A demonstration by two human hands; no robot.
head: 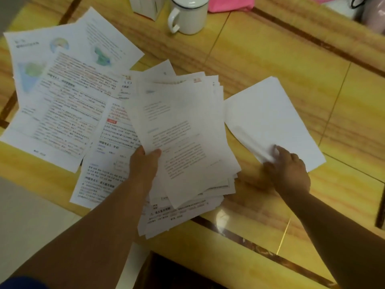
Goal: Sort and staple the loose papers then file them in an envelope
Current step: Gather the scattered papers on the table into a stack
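Nearest us, on the yellow tabletop, our left hand holds a fanned stack of printed papers. Its grip is closed on the stack's left edge, thumb on top, so the sheets stay bunched while we sort. The stack is uneven, corners stepping out at the bottom and right, so we judge it not yet squared for stapling.

Just right of it, our right hand pinches the near corner of a blank white sheet, which crumples slightly under the fingers. Whether this is a page face down or the envelope, we cannot tell. It lies flat apart from that corner, close beside the stack, probably for lifting onto it or setting aside.

Further left, loose papers lie spread and overlapping, some with coloured maps and others dense with text, apparently still unsorted.

At the far edge stand a white mug, a white carton and something pink, all well apart from the papers. We see no stapler.
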